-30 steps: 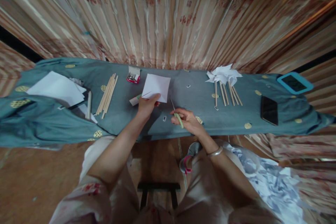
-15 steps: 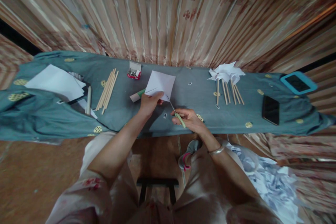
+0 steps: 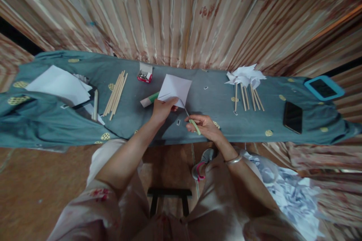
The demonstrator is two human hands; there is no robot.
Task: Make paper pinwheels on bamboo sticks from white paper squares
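A square white sheet of paper (image 3: 178, 86) is pinched in my left hand (image 3: 164, 109) above the cloth, thumb on top near its lower edge. Scissors with pale green handles (image 3: 194, 126) are held in my right hand (image 3: 205, 126), their blades at the paper's lower right part, just beside my left thumb. A slit shows in the paper near its left corner. Partly under the sheet lies a green and pale tube (image 3: 149, 99). Behind it stands an open red and white box (image 3: 145, 73) with small metal pieces.
On the green-blue cloth (image 3: 215, 109) lie wooden sticks (image 3: 115, 96) and white sheets (image 3: 58, 86) at left. White paper pinwheels on sticks (image 3: 246, 77), a black phone (image 3: 293, 116) and a blue-framed device (image 3: 324, 87) lie at right. Paper scraps (image 3: 294, 196) fill a bag below.
The sheet has shifted slightly to the right in my left hand. The scissors stay at its lower right part, and the whole view has moved a little.
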